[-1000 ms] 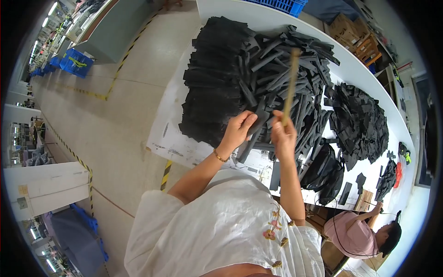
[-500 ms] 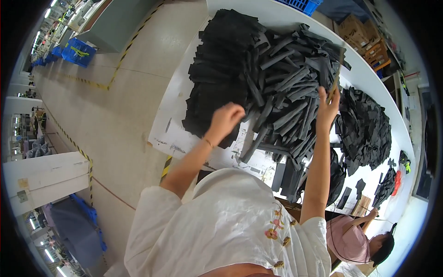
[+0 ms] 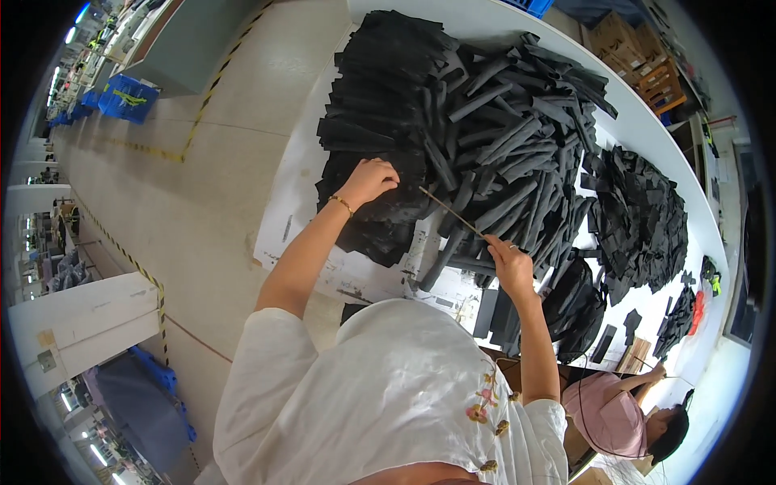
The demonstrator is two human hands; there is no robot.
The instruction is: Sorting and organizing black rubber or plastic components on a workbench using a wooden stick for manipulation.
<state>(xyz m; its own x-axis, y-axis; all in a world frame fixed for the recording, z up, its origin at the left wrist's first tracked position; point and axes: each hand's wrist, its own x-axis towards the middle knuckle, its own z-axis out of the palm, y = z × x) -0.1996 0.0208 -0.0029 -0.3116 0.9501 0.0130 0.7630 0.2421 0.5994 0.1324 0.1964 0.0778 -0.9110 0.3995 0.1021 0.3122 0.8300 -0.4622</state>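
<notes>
My right hand (image 3: 511, 265) is closed around one end of a thin light-brown stick (image 3: 453, 212). The stick slants away to the left, its far tip close to the flat black pieces. My left hand (image 3: 370, 179) is over the layered black fabric-like pieces (image 3: 380, 97), its fingers curled together. Whatever lies between those fingers is hidden. Black tube-like strips (image 3: 505, 145) lie in a loose heap to the right of the layers, beyond my right hand.
The white table (image 3: 293, 190) has a raised rim on its far side. Another black pile (image 3: 638, 218) and a black bag (image 3: 572, 311) lie to the right. A person in pink (image 3: 610, 412) sits at lower right. Blue crates (image 3: 128, 99) stand on the floor at far left.
My right hand has come nearer and to the left, swinging the stick from upright over the heap to slanting left toward the layers. My left hand has shifted slightly left and away.
</notes>
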